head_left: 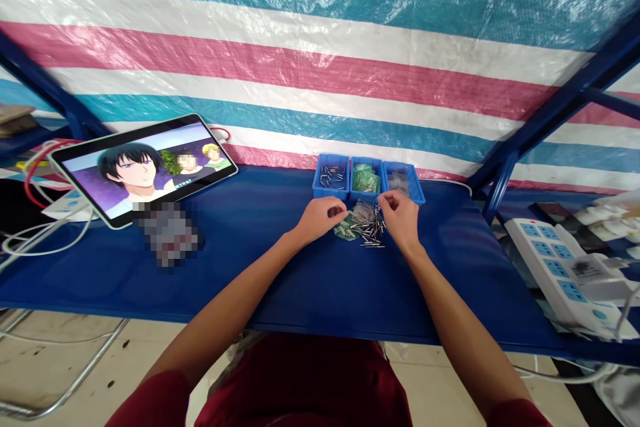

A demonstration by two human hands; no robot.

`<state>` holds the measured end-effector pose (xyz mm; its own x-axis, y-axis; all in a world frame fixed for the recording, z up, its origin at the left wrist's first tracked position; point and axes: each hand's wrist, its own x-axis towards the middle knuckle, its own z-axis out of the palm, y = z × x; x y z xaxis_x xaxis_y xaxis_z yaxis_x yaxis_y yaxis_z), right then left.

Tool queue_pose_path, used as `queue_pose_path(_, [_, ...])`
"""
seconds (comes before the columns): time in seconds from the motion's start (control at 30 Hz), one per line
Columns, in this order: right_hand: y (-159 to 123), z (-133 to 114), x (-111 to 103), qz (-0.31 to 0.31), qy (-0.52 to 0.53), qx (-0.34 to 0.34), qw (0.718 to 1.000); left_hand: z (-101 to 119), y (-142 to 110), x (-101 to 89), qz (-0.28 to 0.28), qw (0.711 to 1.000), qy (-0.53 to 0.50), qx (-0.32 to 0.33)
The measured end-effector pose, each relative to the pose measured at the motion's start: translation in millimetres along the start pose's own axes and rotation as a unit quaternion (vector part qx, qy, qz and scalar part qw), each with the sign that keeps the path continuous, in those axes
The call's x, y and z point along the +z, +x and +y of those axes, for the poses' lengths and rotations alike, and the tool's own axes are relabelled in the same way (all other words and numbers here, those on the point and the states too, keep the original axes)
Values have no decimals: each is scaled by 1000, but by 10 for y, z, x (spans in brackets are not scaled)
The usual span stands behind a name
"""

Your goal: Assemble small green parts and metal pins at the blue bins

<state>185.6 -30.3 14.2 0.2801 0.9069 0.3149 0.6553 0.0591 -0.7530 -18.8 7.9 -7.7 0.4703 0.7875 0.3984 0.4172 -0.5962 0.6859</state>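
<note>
My left hand is curled with thumb and fingertips together, beside small green packets on the blue table. What it pinches, if anything, is too small to make out. Opposite it, my right hand is also closed in a pinch, at the edge of a pile of thin metal pins; I cannot make out what is in its fingers. Some clear packets lie among the pins. Just behind the hands stand three joined blue bins: a left bin with metal pins, a middle one with green packets, a right one with clear packets.
A tablet playing a cartoon leans at the left, with cables beside it. A blurred-out item lies in front. At the right is a white power strip. Striped sheeting hangs behind the blue table.
</note>
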Motion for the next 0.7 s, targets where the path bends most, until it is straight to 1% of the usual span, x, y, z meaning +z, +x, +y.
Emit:
queue_pose_path(0.07, [-12, -10, 15, -81, -7, -31, 996, -1, -21, 7, -42, 998, 38, 17])
queue_pose_path(0.13, [-16, -10, 32, -163, -25, -64, 984, 1, -40, 42, -59, 995, 73, 19])
queue_pose_path(0.17, [-16, -5, 40, -187, -38, -73, 979, 2, -47, 66, -65, 994, 90, 21])
queue_pose_path(0.2, [-14, 2, 48, -197, -52, -77, 976, 2, -53, 91, -71, 991, 108, 25])
queue_pose_path(0.37, [-1, 60, 81, -165, -74, -74, 981, -7, -62, 185, -96, 978, 174, 59])
queue_pose_path(0.57, [-5, 107, 106, -137, -65, -89, 984, 5, -59, 206, -122, 965, 224, 60])
queue_pose_path(0.7, [-13, 106, 108, -126, -63, -89, 986, 27, -57, 220, -124, 959, 245, 65])
